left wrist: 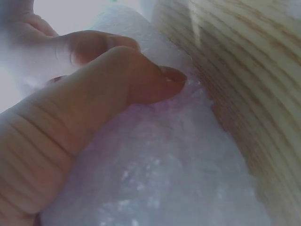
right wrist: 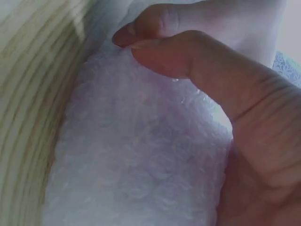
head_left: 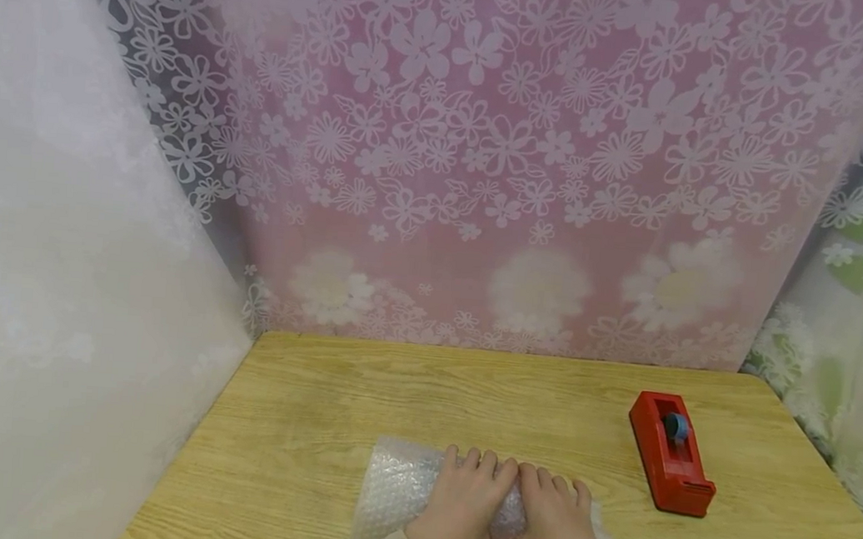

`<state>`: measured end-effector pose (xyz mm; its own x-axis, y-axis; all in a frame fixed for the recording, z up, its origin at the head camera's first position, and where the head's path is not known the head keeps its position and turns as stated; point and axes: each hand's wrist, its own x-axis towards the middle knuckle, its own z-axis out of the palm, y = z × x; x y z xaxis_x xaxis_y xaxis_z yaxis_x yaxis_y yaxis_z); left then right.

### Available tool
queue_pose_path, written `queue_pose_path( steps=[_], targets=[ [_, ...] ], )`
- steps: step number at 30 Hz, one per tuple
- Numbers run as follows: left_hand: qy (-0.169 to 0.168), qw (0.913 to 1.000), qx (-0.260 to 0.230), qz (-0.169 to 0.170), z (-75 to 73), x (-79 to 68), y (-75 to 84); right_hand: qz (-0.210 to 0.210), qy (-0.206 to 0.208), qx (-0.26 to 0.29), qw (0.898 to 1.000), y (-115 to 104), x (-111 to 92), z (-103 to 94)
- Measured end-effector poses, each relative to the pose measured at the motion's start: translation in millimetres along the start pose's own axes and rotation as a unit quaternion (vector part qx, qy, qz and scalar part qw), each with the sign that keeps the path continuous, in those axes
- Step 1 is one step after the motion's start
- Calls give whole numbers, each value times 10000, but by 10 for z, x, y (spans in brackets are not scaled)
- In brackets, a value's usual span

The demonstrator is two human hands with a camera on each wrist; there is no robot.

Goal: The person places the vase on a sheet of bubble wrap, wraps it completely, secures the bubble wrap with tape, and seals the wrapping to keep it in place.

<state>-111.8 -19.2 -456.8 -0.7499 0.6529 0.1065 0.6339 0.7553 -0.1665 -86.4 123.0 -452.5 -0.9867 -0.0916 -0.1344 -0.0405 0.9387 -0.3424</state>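
A roll of bubble wrap (head_left: 399,484) lies sideways near the table's front, with a purplish tint showing through its middle. My left hand (head_left: 466,504) grips it left of centre, fingers over the far side. Close beside it, my right hand (head_left: 555,520) grips the right part the same way. Both thumbs press the near side, and in the left wrist view the left thumb (left wrist: 141,77) lies close to the other one. From the right wrist view, the right thumb (right wrist: 164,56) bends over the bubbled surface (right wrist: 141,141). What is inside the wrap is hidden.
A red tape dispenser (head_left: 670,453) with a small blue roll stands on the right side of the wooden table (head_left: 318,387). Pink flowered curtain (head_left: 483,181) hangs behind the back edge, and pale sheeting (head_left: 86,262) borders the left side.
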Motion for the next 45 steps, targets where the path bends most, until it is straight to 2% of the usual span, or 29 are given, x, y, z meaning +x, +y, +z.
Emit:
queue_pose_path(
  steps=[10, 15, 21, 26, 32, 41, 45],
  targets=[
    [-89, 9999, -79, -27, -4, 15, -18, -117, 271, -13, 9996, 23, -51, 25],
    [-571, 9972, -474, -129, -1, 70, -53, -189, 425, -174, 9988, -22, -117, 20],
    [-1043, 9873, -1188, -136, -70, 96, -107, -181, 454, -225, 9986, -80, -154, 23],
    [-1182, 9863, -1137, -178, -94, 103, -111, -207, 455, -173, 9986, -72, -127, 44],
    [-1020, 9909, -817, -309, -72, 85, -73, -295, 503, -201, 9981, -53, -100, 55],
    [-514, 9983, -117, -251, -28, 47, -16, -288, 513, -315, 9978, -37, -83, 21],
    [-137, 9997, 53, -201, -15, 19, 2, -217, 394, -227, 9987, -14, -57, 0]
  ],
)
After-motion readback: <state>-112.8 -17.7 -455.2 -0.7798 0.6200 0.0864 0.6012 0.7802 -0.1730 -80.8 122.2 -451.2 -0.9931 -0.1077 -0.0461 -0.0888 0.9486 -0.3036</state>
